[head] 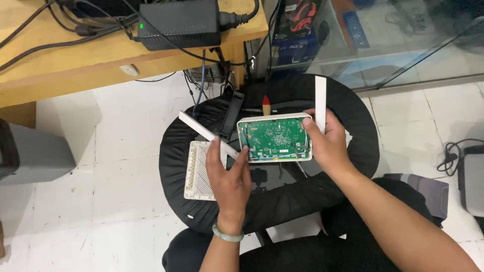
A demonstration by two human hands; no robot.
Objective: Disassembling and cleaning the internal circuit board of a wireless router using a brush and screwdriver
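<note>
- The black round stool (353, 126) carries the work; it stands on the white tiled floor (116, 166), below a wooden desk (75, 60) that holds a black power brick (179, 22) and cables
- An opened router (275, 138), its green circuit board facing up in the white lower shell, is held over the middle of the stool, one antenna (320, 103) upright, the other antenna (206, 133) slanting toward the stool's left edge
- The vented white cover (199, 171) lies flat at the stool's left edge, so I judge the step in hand to be work on the exposed board
- The right hand (330, 146) is closed on the shell's right end
- The left hand (232, 176) pinches the left end by the slanted antenna
- A red-handled tool (266, 106) lies at the far edge; any next move on the board calls for freeing one hand
</note>
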